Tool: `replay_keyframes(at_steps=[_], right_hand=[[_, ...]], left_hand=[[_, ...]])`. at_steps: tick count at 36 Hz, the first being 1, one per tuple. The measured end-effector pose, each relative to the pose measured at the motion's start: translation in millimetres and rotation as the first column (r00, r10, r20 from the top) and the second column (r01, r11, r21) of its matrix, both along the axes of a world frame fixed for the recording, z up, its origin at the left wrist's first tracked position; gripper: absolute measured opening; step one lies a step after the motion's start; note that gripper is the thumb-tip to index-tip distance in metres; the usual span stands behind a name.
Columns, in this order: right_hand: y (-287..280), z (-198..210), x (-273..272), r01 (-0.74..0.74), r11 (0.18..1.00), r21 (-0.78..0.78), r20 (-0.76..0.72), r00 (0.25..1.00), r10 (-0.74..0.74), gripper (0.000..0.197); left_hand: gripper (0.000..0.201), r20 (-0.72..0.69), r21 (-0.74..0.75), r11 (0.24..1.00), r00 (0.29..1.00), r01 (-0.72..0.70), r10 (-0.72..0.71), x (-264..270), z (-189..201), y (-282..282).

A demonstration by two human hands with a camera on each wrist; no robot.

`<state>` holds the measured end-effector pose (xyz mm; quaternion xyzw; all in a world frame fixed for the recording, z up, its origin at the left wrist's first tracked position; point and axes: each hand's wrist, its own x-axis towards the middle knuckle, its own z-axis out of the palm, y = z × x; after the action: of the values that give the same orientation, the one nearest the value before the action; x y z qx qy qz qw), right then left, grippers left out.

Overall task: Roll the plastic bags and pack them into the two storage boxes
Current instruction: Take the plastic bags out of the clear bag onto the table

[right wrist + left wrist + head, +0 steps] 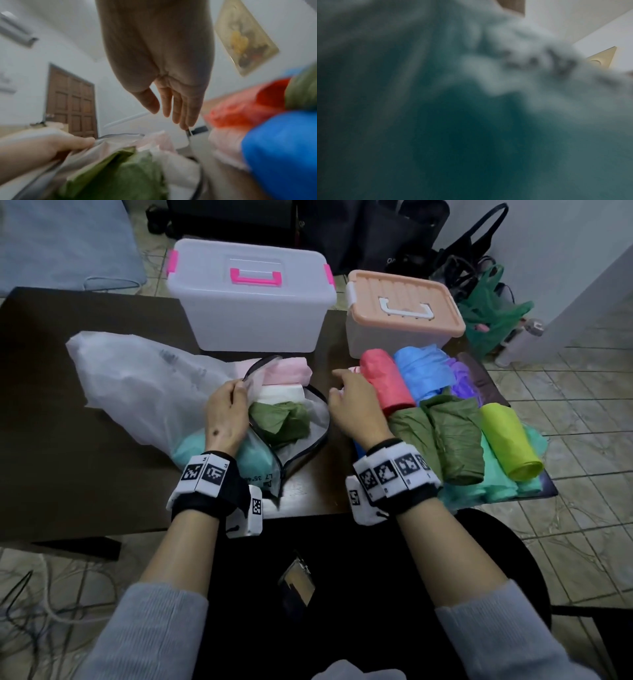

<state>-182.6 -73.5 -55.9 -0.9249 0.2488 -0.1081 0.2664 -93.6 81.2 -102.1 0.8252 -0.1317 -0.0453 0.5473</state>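
left fingers: left hand [226, 419] pinches the black-trimmed flap of a clear zip pouch [291, 436] at frame centre, holding it open

right fingers: right hand [356, 409] straight, together, hovering, holding nothing

bags: folded green plastic bag [281, 422] inside the pouch; red rolled bag [387, 381], blue, green and yellow ones lower right

boxes: clear storage box with pink handle [251, 299] and peach-lidded storage box [404, 309], both closed, upper middle

surface: dark brown table [68, 446]

room: tiled floor [582, 412], white walls, brown door [70, 102]
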Motion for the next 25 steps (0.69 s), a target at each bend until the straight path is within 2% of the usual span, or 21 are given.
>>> replay_keyframes(at_steps=[4,8,11,13,15,17,19,22,25], right_hand=[[8,-5,33,0.057,0.956,0.289,-0.060,0.997,-0.042,0.040],[11,-12,52,0.050,0.952,0.302,-0.165,0.986,0.000,0.038],[15,-17,58,0.036,0.973,0.226,-0.247,0.969,0.022,0.036],[22,-19,55,-0.006,0.994,0.107,-0.199,0.980,0.027,0.034],[33,-19,49,-0.145,0.989,-0.015,-0.147,0.979,0.141,0.032],[42,-20,43,-0.346,0.935,-0.081,-0.193,0.925,0.326,0.033],[47,-22,39,-0.484,0.866,-0.126,-0.310,0.849,0.429,0.041],[45,-21,37,-0.546,0.827,-0.136,-0.402,0.793,0.458,0.055],[45,-21,37,-0.589,0.781,-0.208,-0.484,0.756,0.441,0.066]], left_hand=[[0.030,0.005,-0.014,1.000,1.000,-0.003,0.003,-1,2,2],[0.029,0.014,-0.003,1.000,1.000,-0.010,0.010,3,-2,3],[0.038,0.012,0.015,1.000,1.000,-0.011,0.011,3,-3,2],[0.040,0.007,0.018,1.000,1.000,-0.018,0.018,4,-5,2],[0.039,-0.003,0.009,1.000,1.000,-0.024,0.024,6,-8,1],[0.040,-0.007,0.007,1.000,1.000,-0.030,0.030,8,-9,1],[0.039,-0.006,0.010,0.999,0.999,-0.032,0.032,9,-10,0],[0.034,-0.011,-0.024,0.999,0.999,-0.036,0.036,10,-11,1],[0.029,-0.007,-0.077,0.996,0.999,-0.036,0.035,7,-7,2]])
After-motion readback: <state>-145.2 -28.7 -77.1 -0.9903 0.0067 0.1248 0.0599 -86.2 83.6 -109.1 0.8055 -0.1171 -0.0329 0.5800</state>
